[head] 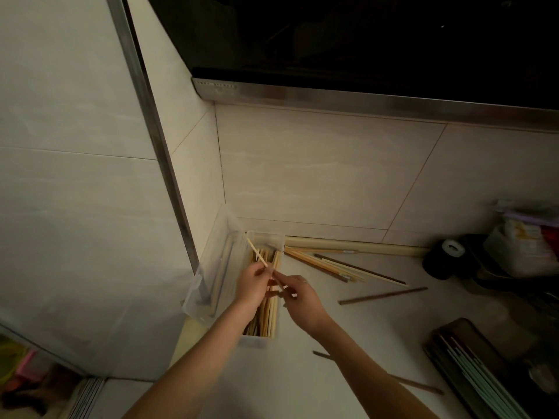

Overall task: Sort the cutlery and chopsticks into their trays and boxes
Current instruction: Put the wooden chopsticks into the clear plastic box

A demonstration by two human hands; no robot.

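Observation:
A clear plastic box of pale wooden chopsticks stands in the counter's back left corner. Over it my left hand pinches a light chopstick that points up and left. My right hand touches the same chopstick's near end, fingers closed on it. Its clear lid leans against the left wall. More loose chopsticks, light and dark, lie fanned out on the counter to the right of the box.
A dark brown chopstick lies alone at centre right, another near my right forearm. A dark tray holding pale green chopsticks sits bottom right. A black roll and bags stand at the far right. A range hood hangs above.

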